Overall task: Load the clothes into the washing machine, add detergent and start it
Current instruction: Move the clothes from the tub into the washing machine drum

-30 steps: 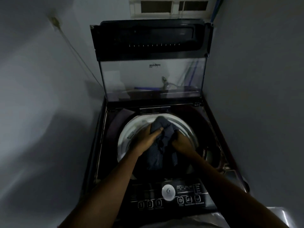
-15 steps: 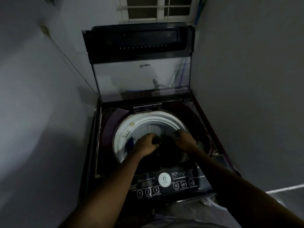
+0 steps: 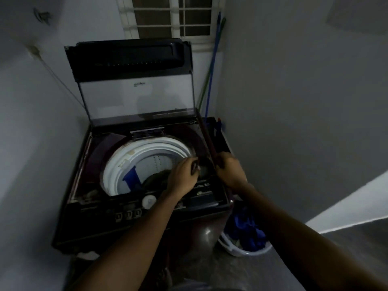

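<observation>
You stand in a dim, narrow corner with pale walls, a barred window (image 3: pixel 172 17) at the top centre of the frame. A top-loading washing machine (image 3: pixel 84 206) fills the middle, its glass lid (image 3: pixel 136 97) propped upright at the back. The white drum rim (image 3: pixel 130 160) is open below it, and a dark garment (image 3: pixel 156 178) already lies inside the drum, low and towards the right. The control panel (image 3: pixel 130 211) runs along the machine's front edge, at lower centre.

Your left hand (image 3: pixel 182 177) hovers over the right side of the drum opening, its fingers curled; something small and dark may be pinched there, but in this light I cannot tell. Your right hand (image 3: pixel 230 169) sits at the machine's right edge, just right of centre, fingers bent over the rim or the open tray there; whether it grips anything I cannot tell.

At the lower right, on the floor just beside the machine, a white laundry basket (image 3: pixel 245 249) holds blue clothes (image 3: pixel 247 227) not yet loaded. Two long handles (image 3: pixel 212 66) lean in the corner at the upper right.

The risks, as I judge them: in this gloom a piece of cloth could drape over the drum rim and snag, or the basket load could be forgotten before detergent goes in. A knock could also drop the upright lid onto your hands.
</observation>
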Available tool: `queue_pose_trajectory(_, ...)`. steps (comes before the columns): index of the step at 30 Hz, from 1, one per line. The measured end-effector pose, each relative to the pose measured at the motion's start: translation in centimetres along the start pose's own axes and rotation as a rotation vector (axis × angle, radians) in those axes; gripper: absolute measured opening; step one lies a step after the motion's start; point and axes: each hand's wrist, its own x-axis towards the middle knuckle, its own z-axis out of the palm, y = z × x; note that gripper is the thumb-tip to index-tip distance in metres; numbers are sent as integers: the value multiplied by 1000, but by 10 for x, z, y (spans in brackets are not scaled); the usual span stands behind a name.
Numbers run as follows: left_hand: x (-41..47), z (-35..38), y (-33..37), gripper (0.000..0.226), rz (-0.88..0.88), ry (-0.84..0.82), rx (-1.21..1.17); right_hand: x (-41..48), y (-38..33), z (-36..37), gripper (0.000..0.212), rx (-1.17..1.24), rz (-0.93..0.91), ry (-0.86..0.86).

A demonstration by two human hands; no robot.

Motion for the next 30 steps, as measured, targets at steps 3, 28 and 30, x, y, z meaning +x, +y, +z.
queue_pose_trajectory(3,-11,29,46,39,9,29,-54,-25,40,-27,24,-28,0,20)
queue_pose_trajectory(28,-21,172,126,43,62,-287,-23,-95,200,-65,27,-43,264,19)
queue_pose_trajectory(30,-21,179,129,45,53,-290,-26,-94,210,-66,28,-42,278,-12)
